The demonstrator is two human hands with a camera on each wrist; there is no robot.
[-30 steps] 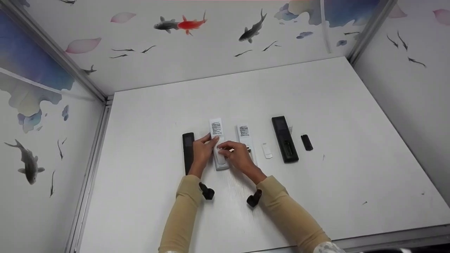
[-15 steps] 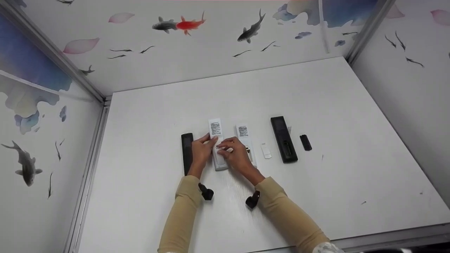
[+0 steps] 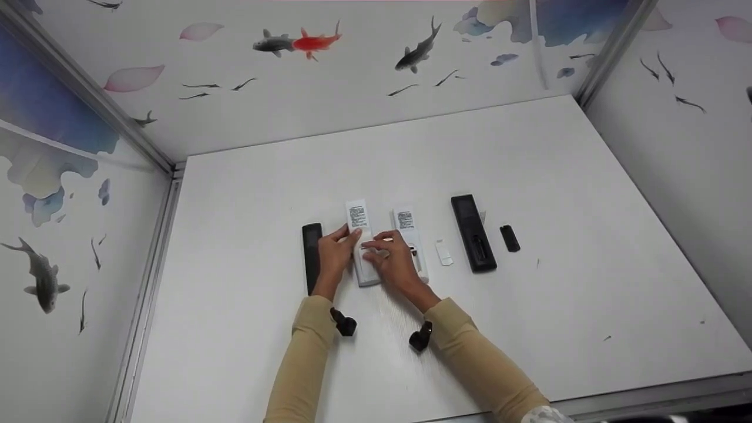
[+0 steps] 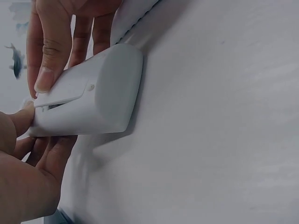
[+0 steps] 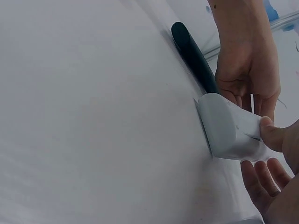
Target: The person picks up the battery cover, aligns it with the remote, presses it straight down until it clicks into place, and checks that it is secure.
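Note:
A white remote control (image 3: 356, 214) lies back side up with its printed label at the far end. My left hand (image 3: 335, 254) grips it from the left, thumb along its upper edge. My right hand (image 3: 395, 258) bends over the lower half, thumb and index finger pinching at the white battery cover (image 4: 70, 91). One long side of that cover stands slightly raised, leaving a dark slit in the left wrist view. In the right wrist view, the right thumb (image 5: 270, 133) touches the remote's back near the slit. What lies under the cover is hidden.
Left of the left hand lies a black remote (image 3: 312, 252). Right of the right hand are a second white remote (image 3: 405, 226) with an open compartment, a loose white cover (image 3: 444, 252), another black remote (image 3: 473, 232) and a black cover (image 3: 510, 238). Printed walls border the table (image 3: 247, 205).
The head view has drifted slightly. Both hands stay on the white remote in nearly the same pose, with only small shifts of the right fingers; the other items lie unmoved.

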